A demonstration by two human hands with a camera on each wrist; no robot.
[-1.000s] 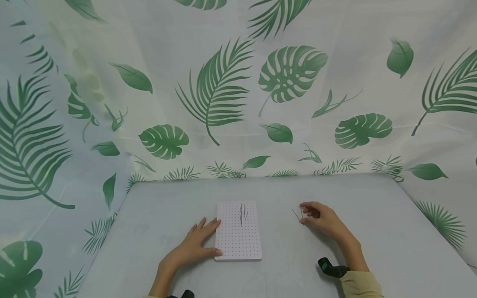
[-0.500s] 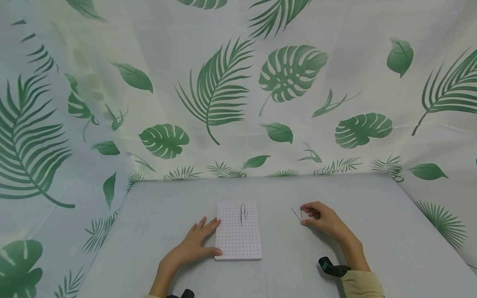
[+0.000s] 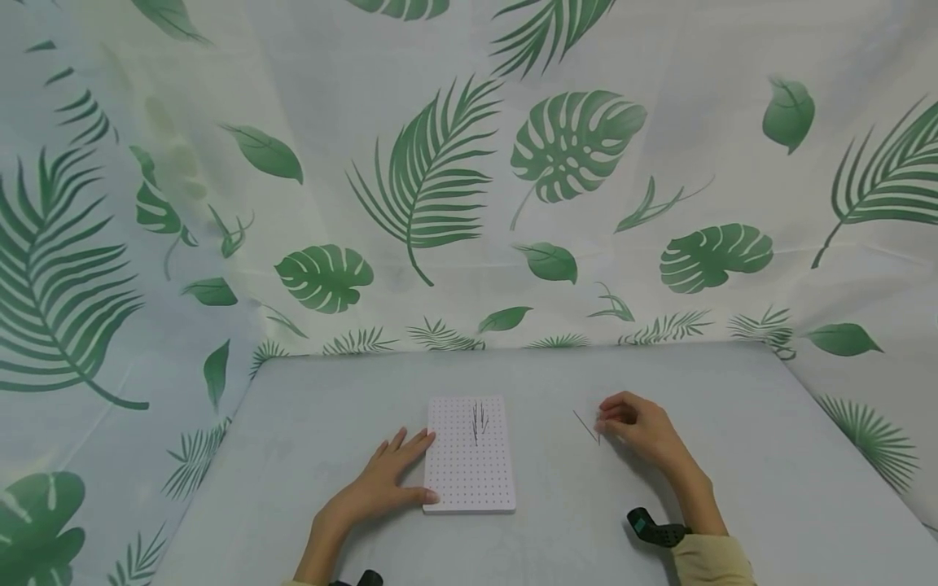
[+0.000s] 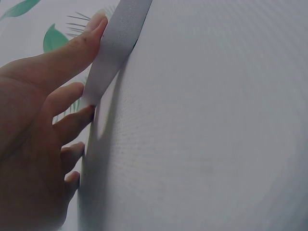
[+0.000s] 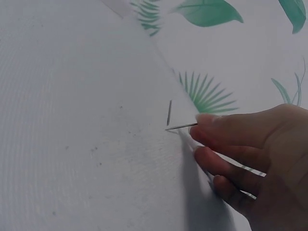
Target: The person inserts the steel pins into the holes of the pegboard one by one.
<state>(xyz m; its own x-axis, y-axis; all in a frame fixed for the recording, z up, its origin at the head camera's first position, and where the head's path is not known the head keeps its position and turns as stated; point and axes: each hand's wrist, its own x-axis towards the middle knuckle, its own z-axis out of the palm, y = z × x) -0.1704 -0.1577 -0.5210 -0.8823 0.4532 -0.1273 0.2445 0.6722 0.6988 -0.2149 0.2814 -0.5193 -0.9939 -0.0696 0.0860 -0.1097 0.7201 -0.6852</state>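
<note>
A white pegboard point(image 3: 469, 476) with rows of small holes lies flat on the table. Several thin dark needles point(image 3: 475, 423) stand in its upper right part. My left hand point(image 3: 384, 476) rests at the board's left side, thumb over the near corner and straight fingers against the edge; in the left wrist view the board's side wall point(image 4: 118, 43) shows beside the thumb. Over to the right, my right hand point(image 3: 645, 427) pinches a thin metal needle point(image 5: 183, 126) between thumb and forefinger. Its tip points down near another needle point(image 5: 169, 113) lying on the table.
A pale grey cloth covers the table point(image 3: 542, 553). Behind and at the sides hangs a white curtain point(image 3: 469, 49) printed with green leaves. A black wrist camera point(image 3: 655, 529) sits at the right wrist above a light sleeve.
The right hand has moved slightly right, and its spread thumb and fingers have closed together on one needle. The left hand and the board stay where they were.
</note>
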